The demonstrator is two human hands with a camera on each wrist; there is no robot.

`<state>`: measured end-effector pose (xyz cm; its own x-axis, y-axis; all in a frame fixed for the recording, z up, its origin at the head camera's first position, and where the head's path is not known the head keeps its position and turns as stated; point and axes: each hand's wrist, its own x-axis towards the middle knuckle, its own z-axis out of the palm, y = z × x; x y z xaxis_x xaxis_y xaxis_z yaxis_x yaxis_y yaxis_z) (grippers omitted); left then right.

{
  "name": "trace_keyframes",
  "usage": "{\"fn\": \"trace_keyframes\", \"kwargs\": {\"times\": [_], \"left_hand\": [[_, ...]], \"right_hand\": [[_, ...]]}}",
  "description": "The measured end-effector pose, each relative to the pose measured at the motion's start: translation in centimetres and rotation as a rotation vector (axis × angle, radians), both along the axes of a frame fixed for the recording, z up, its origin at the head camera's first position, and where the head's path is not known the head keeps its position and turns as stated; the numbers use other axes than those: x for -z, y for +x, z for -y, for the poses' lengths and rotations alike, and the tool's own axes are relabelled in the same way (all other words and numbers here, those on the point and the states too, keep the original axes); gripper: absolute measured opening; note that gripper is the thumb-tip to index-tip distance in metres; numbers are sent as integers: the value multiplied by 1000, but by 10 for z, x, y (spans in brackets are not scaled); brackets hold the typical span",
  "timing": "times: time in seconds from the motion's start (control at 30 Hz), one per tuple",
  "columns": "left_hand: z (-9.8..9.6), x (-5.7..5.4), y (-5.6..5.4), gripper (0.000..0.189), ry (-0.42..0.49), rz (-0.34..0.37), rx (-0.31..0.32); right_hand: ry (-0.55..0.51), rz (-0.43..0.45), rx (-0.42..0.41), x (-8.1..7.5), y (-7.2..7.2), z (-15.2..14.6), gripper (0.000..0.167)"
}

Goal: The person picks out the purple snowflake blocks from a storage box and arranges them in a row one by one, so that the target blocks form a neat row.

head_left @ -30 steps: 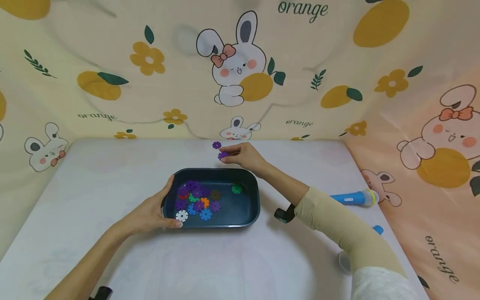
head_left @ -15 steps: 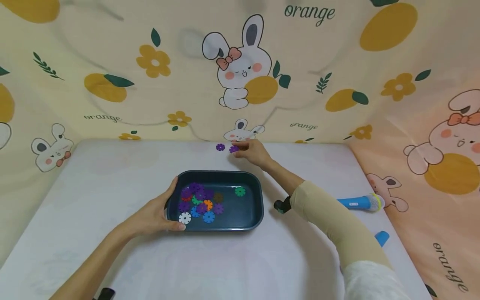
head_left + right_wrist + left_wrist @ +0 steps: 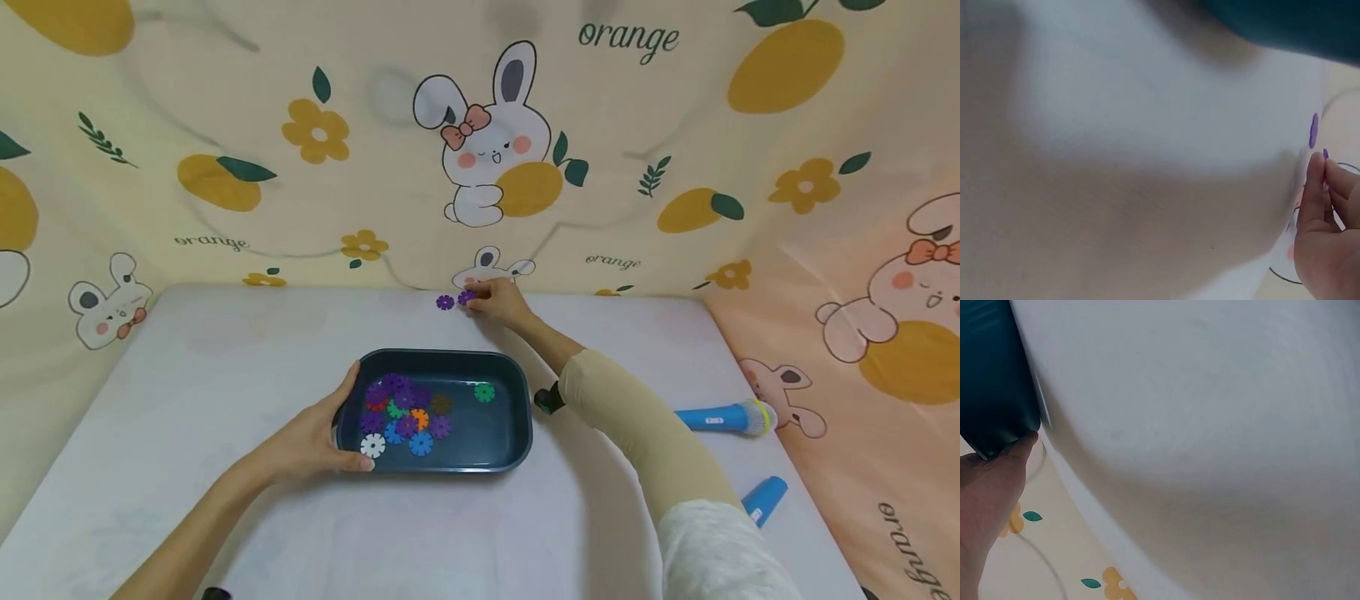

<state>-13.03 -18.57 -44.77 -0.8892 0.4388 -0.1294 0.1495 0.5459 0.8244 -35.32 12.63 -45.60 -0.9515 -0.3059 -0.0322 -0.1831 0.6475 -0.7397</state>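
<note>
My left hand (image 3: 303,442) grips the left end of a dark blue rectangular tray (image 3: 480,446), thumb at the front corner. The left wrist view shows that hand (image 3: 994,494) against the tray's side (image 3: 997,369). Several notched plastic snowflake discs lie in the tray, mostly purple, with a white disc (image 3: 372,446) and a lone green disc (image 3: 484,392) among them. At the table's back edge, my right hand (image 3: 502,302) pinches a purple snowflake disc (image 3: 465,297) between thumb and fingers. Just left of it, another purple disc (image 3: 446,302) lies flat on the table.
A blue toy microphone (image 3: 723,418) lies on the right of the white table (image 3: 585,517), partly behind the right sleeve. Nearer stands a blue piece (image 3: 765,500), partly hidden by the sleeve. A printed cloth (image 3: 420,192) hangs behind the table.
My right hand has moved back and slightly right with the purple disc, then come close beside the other one. My left hand keeps its grip on the tray. The whole view has shifted slightly.
</note>
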Motion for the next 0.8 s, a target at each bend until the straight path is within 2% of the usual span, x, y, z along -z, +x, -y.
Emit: {"fn": "trace_keyframes", "kwargs": {"times": [0.3, 0.5, 0.8], "left_hand": [[-2, -1, 6, 132, 6, -11, 18], [-2, -5, 4, 131, -6, -23, 9], [-2, -4, 1, 131, -22, 1, -5]], "right_hand": [[-31, 98, 9, 13, -1, -1, 35], [-14, 101, 14, 10, -5, -1, 35], [-9, 105, -13, 7, -8, 0, 36]]}}
